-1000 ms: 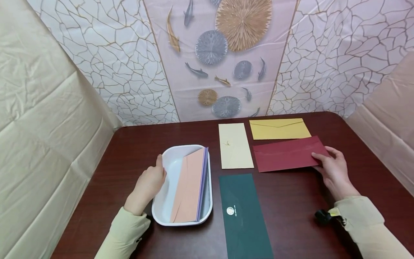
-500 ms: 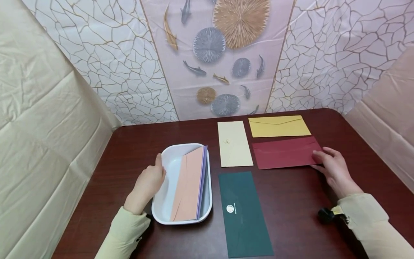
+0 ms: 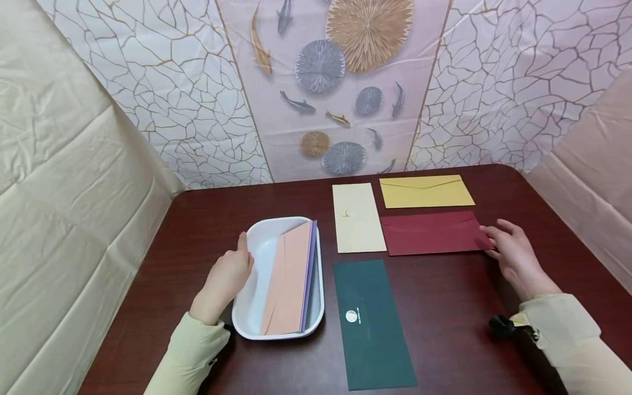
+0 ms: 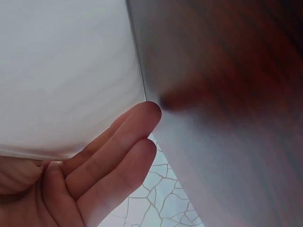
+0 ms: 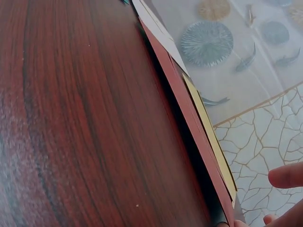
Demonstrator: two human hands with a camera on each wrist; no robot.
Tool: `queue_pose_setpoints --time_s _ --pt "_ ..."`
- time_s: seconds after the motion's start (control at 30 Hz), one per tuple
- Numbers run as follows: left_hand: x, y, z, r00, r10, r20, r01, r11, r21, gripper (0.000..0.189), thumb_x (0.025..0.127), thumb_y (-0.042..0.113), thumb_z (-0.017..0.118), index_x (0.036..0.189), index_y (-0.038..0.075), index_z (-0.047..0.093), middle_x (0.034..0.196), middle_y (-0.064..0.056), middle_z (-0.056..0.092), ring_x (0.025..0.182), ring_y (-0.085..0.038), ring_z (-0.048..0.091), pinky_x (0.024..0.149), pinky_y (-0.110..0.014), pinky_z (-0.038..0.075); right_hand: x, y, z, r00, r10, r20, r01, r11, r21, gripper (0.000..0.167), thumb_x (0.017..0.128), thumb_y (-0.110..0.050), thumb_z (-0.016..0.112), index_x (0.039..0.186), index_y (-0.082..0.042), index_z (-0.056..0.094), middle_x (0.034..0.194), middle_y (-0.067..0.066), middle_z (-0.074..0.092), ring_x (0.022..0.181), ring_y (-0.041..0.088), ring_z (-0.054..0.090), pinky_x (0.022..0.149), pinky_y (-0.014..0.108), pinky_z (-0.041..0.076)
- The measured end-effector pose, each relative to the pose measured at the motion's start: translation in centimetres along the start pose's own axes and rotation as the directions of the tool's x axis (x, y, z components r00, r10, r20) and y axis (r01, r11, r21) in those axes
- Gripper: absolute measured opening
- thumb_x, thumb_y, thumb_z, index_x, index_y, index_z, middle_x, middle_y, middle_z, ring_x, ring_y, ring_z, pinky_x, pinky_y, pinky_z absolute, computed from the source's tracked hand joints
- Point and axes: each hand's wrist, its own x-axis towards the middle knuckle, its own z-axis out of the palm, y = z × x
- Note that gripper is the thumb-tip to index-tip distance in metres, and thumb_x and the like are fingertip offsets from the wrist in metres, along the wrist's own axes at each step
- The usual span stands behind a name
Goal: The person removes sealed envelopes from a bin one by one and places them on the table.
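Observation:
My left hand grips the left rim of a white tray; in the left wrist view its fingers lie along the tray's outer wall. A peach envelope leans inside against a purple envelope. At the right, my right hand pinches the right end of a dark red envelope. The right wrist view shows that envelope edge-on, with a dark gap beneath it and fingertips at its near end.
A yellow envelope lies behind the red one, and a cream envelope to its left. Nearer the front is a dark green envelope with a round white mark. Patterned cloth hangs behind the brown table.
The red envelope has come down toward the table and shifted slightly left. My right hand has moved a little right, its fingers now at the envelope's edge. The left hand keeps its place.

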Motion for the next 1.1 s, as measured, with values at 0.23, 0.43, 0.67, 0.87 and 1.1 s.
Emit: queue_pose_setpoints --time_s 0.23,0.43,0.67,0.87,1.1 --pt "0.0 0.1 0.0 1.0 0.001 -0.009 -0.001 1.0 -0.002 0.054 0.101 0.007 0.051 0.144 -0.018 0.03 0.051 -0.009 0.047 0.042 -0.027 0.05 0.043 -0.041 0.041 -0.1 -0.1 -0.1 0.999 -0.003 -0.046 -0.004 0.989 -0.151 0.083 0.103 -0.025 0.054 0.161 -0.004 -0.001 0.161 0.015 0.013 0.097 0.004 0.04 0.078 0.015 0.042" --pt "-0.1 0.1 0.0 1.0 0.011 -0.007 -0.011 1.0 0.002 0.053 0.101 0.007 0.05 0.144 -0.019 0.031 0.05 -0.008 0.045 0.04 -0.024 0.048 0.041 -0.038 0.039 0.1 0.0 -0.1 0.995 -0.003 -0.097 -0.015 0.983 -0.185 0.079 0.102 -0.028 0.055 0.161 -0.007 0.007 0.13 -0.003 0.033 0.098 0.007 0.034 0.092 0.032 0.026" --pt "-0.2 0.1 -0.1 0.998 0.04 -0.046 -0.04 0.999 -0.012 0.051 0.099 0.004 0.051 0.14 -0.02 0.033 0.049 -0.007 0.043 0.038 -0.022 0.045 0.041 -0.036 0.038 0.2 -0.1 0.4 0.992 0.0 -0.129 -0.019 0.989 -0.148 0.08 0.101 -0.026 0.056 0.162 -0.011 0.007 0.16 0.009 0.016 0.112 0.009 0.035 0.092 0.032 0.024" --pt "-0.1 0.0 -0.1 0.999 0.037 -0.037 -0.038 0.999 -0.013 0.051 0.099 0.005 0.051 0.141 -0.02 0.032 0.049 -0.006 0.043 0.038 -0.02 0.044 0.041 -0.035 0.037 0.6 -0.5 1.5 0.988 -0.033 -0.152 0.027 0.999 -0.04 0.08 0.1 -0.018 0.059 0.162 -0.011 0.009 0.106 -0.016 0.048 0.095 0.001 0.04 0.099 0.022 0.028" --pt "0.1 -0.2 0.1 1.0 0.013 0.021 -0.013 1.0 0.003 0.054 0.102 0.007 0.049 0.145 -0.019 0.028 0.049 -0.005 0.045 0.038 -0.019 0.045 0.041 -0.033 0.036 0.8 -0.9 3.9 0.987 -0.096 -0.128 0.091 0.995 -0.046 0.073 0.101 -0.016 0.056 0.159 -0.01 0.011 0.106 -0.012 0.046 0.097 -0.002 0.042 0.108 0.021 0.026"
